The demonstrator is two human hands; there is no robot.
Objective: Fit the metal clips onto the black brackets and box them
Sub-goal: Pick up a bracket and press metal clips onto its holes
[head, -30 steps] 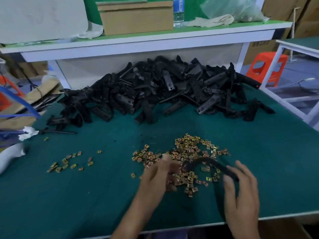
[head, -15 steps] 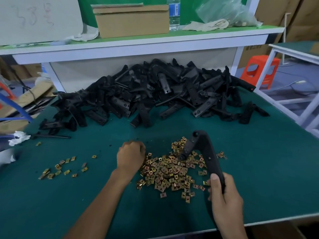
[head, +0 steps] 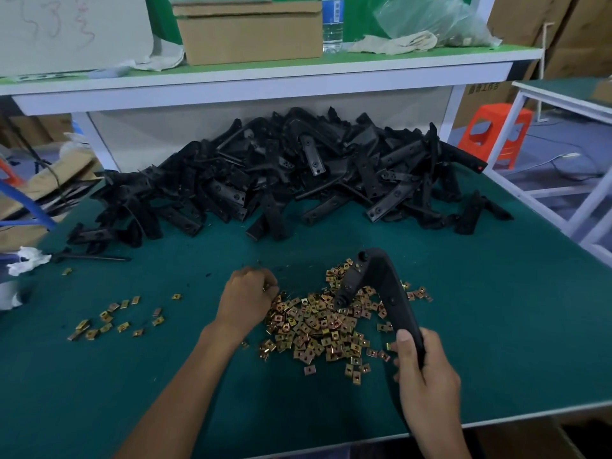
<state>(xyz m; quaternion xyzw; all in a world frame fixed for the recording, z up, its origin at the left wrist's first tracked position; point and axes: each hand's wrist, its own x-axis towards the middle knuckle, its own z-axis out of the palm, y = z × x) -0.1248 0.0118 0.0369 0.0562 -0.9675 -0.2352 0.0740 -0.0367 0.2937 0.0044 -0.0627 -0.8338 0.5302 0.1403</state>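
My right hand (head: 425, 369) grips the lower end of a bent black bracket (head: 381, 283), held upright above a pile of gold metal clips (head: 318, 326) on the green table (head: 496, 309). My left hand (head: 246, 294) is curled at the left edge of that pile, fingers down among the clips; a clip glints at its fingertips, but what it holds is hidden. A large heap of black brackets (head: 298, 173) lies across the back of the table. A smaller scatter of clips (head: 109, 321) lies to the left.
A cardboard box (head: 248, 31), a water bottle (head: 332, 24) and a plastic bag (head: 433, 18) stand on the shelf above. A thin black rod (head: 92, 258) and white rag (head: 25, 261) lie at left. An orange stool (head: 496, 134) stands at right.
My right hand swung the bracket up from lying low over the clips to standing upright. My left hand moved left to the pile's edge and curled. The view shifted closer.
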